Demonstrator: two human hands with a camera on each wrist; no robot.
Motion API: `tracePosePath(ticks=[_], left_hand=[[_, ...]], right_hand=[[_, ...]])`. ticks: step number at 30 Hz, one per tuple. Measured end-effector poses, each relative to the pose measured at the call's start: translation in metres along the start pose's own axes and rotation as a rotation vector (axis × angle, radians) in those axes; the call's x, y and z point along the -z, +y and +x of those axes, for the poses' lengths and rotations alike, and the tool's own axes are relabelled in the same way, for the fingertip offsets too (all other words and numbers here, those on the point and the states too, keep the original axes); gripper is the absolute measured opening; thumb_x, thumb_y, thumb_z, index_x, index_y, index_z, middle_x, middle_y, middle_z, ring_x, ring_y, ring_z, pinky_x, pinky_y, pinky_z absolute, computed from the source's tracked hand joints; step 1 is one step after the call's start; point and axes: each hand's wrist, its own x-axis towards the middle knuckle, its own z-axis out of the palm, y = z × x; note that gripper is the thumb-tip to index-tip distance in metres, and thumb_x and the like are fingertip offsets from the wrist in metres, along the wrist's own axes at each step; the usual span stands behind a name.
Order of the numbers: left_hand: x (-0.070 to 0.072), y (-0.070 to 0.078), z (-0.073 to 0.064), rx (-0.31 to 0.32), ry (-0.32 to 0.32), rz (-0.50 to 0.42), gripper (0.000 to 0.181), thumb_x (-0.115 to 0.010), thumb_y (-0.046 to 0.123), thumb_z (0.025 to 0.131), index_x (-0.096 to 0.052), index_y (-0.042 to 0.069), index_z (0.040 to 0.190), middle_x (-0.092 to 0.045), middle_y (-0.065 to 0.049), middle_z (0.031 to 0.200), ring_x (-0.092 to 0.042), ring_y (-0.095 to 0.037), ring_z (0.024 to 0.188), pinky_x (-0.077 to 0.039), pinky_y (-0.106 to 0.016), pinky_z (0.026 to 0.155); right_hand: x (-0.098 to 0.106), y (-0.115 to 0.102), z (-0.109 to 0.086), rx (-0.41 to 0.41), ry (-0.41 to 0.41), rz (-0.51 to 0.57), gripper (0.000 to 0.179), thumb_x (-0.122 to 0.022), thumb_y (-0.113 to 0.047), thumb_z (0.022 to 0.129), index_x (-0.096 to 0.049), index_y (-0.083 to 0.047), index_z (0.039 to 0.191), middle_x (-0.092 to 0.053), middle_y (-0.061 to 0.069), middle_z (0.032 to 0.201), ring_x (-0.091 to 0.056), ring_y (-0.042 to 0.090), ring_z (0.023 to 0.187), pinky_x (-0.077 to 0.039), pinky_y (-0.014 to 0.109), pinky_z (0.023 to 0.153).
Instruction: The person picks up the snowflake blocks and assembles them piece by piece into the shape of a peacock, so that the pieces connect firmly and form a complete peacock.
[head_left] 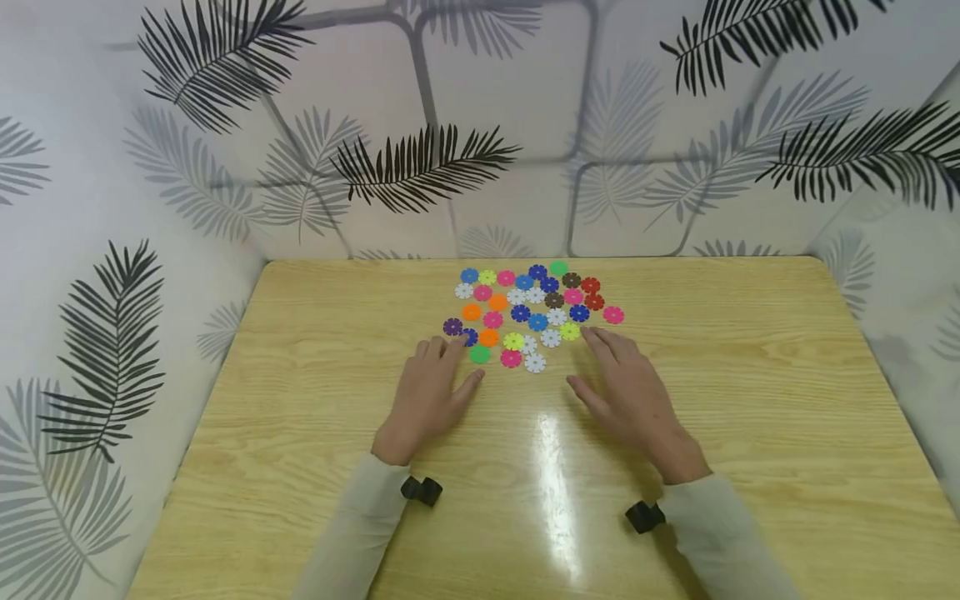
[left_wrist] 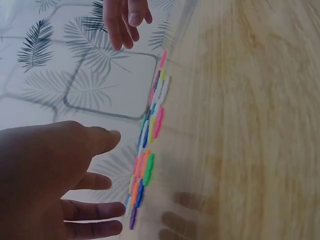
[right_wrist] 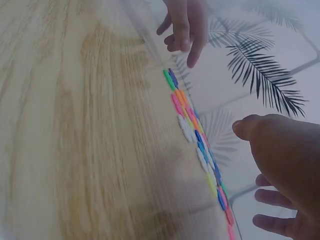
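Many flat, notched plastic discs lie spread in one patch near the table's far edge, among them an orange disc, a green disc and a white disc. My left hand is at the patch's near left, fingers extended, fingertips overlapping a dark blue disc in the head view. At the near right is my right hand, its fingertips close to a yellow disc. Both wrist views show the left hand and right hand raised over the table with relaxed fingers, holding nothing.
The light wooden table ends at a wall covering with a leaf pattern. A purple disc lies at the patch's left end and a pink disc at its right. Each sleeve carries a small black device at the wrist.
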Motion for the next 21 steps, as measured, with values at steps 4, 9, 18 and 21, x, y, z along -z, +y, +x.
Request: tracePosePath(ticks=[4,9,18,21], left_hand=[[-0.007,0.001,0.009,-0.006,0.046,0.021,0.047,-0.065,0.038,0.11,-0.065,0.006,0.144,-0.07,-0.017,0.125,-0.061,-0.036,0.109,-0.056,-0.049,0.086],[-0.014,0.005,0.017,0.026,0.05,0.049,0.039,-0.067,0.035,0.109,-0.071,0.005,0.134,-0.075,-0.016,0.121,-0.069,-0.037,0.105,-0.06,-0.052,0.085],[-0.021,0.011,0.025,0.099,0.064,0.132,0.038,-0.072,0.035,0.106,-0.074,0.004,0.128,-0.076,-0.015,0.116,-0.069,-0.035,0.1,-0.061,-0.049,0.082],[-0.021,0.012,0.027,0.109,0.062,0.113,0.037,-0.074,0.033,0.106,-0.073,0.003,0.128,-0.076,-0.015,0.117,-0.069,-0.034,0.1,-0.061,-0.049,0.083]], right_hand=[[-0.006,-0.008,0.008,0.005,-0.032,-0.034,0.063,-0.07,-0.036,0.107,-0.055,0.0,0.156,-0.061,0.024,0.154,-0.056,0.045,0.143,-0.052,0.063,0.116],[-0.012,-0.016,0.017,0.026,-0.073,-0.057,0.051,-0.067,-0.036,0.109,-0.066,-0.002,0.146,-0.07,0.021,0.141,-0.063,0.041,0.132,-0.056,0.057,0.112],[-0.028,-0.017,0.028,0.043,-0.055,0.006,0.036,-0.072,-0.031,0.106,-0.076,-0.005,0.129,-0.076,0.015,0.125,-0.068,0.035,0.12,-0.059,0.051,0.105],[-0.033,-0.017,0.03,0.018,-0.06,0.018,0.036,-0.075,-0.034,0.104,-0.077,-0.006,0.126,-0.075,0.014,0.123,-0.066,0.034,0.117,-0.059,0.05,0.102]])
